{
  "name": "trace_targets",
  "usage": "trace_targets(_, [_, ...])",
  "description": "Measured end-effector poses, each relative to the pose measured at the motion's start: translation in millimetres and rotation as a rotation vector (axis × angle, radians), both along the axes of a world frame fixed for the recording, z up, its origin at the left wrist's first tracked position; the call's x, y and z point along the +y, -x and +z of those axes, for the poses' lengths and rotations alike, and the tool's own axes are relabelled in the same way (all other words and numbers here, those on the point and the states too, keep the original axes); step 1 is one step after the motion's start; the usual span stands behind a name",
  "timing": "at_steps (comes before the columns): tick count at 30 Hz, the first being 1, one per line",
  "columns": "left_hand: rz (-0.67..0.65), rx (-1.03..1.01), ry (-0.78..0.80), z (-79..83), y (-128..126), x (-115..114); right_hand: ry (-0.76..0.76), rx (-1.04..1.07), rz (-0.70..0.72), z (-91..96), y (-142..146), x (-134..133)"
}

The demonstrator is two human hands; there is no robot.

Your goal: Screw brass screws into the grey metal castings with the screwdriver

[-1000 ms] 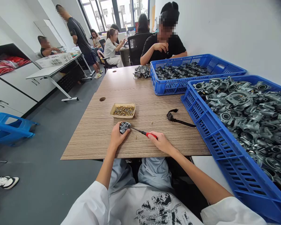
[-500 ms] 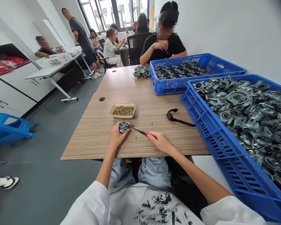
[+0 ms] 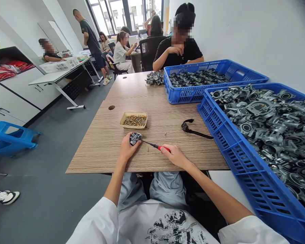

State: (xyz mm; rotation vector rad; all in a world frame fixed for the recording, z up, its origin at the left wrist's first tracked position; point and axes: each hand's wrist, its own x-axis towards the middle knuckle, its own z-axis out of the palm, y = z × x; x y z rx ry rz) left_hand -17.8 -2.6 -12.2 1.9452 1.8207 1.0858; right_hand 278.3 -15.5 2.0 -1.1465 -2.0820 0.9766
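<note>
Grip of the left hand (image 3: 127, 148): clamped on a small, blocky grey metal part (image 3: 135, 138), located at the near side of the wood-grain tabletop (image 3: 96, 145), just nearer than the beige rectangular tray (image 3: 133, 128) of brass- and silver-coloured screws. Grip of the right hand (image 3: 175, 156): closed around the red end of a slim red-and-black screwdriver (image 3: 156, 146). The thin dark shaft points left, its tip at the right side of the metal part; whether the tip is seated cannot be told. One small brass-coloured screw (image 3: 148, 149) is located between the hands, another (image 3: 165, 133) farther right. A black wristwatch (image 3: 185, 127) lies to the right, beside a blue perforated plastic crate (image 3: 226, 145) filled with grey metal castings
</note>
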Motion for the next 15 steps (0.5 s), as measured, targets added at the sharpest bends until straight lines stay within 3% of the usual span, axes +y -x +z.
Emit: trace_targets(15, [0.009,-0.005,0.012,0.9,-0.7,-0.6,0.024,0.073,-0.019,-2.6,-0.8,1.5])
